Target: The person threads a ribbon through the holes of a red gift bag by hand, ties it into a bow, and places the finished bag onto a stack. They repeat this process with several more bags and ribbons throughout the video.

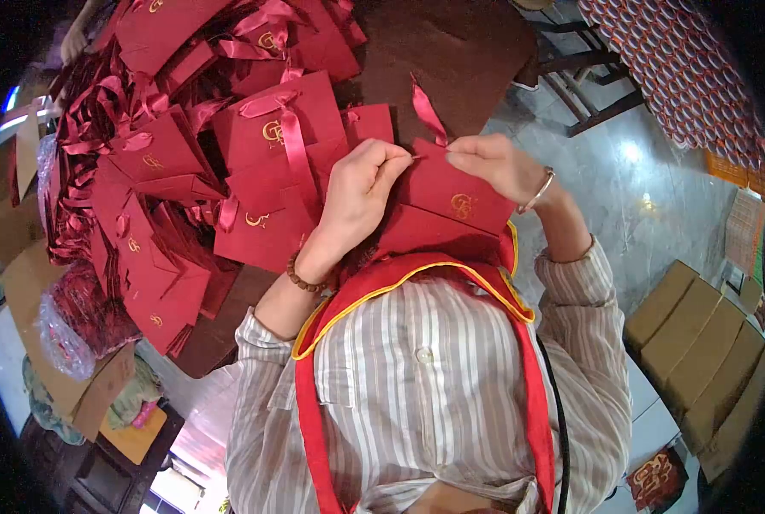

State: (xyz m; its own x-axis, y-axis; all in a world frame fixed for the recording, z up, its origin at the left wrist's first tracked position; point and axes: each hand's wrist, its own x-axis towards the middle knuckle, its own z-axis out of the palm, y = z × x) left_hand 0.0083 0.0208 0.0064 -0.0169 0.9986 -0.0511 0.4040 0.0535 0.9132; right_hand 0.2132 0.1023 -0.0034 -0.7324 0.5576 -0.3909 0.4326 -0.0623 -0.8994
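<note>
A red paper gift bag [434, 190] with a gold emblem lies flat in front of my chest, its lower part against the red apron [399, 267]. From its top edge a shiny red ribbon [428, 113] sticks up. My right hand [495, 167], with a bangle on the wrist, grips the bag's top right corner beside the ribbon. At the top left edge, the fingers of my left hand [361, 193] are pinched together. A tiny tip shows there, too small to name. A beaded bracelet [303, 276] circles my left wrist.
Piles of similar red bags [164, 223] with ribbons cover the brown table [434, 51] on the left. Another person's hand [74, 43] is at the far upper left. Cardboard boxes [699, 343] stand at right; a rack of many small round items [682, 77] is upper right.
</note>
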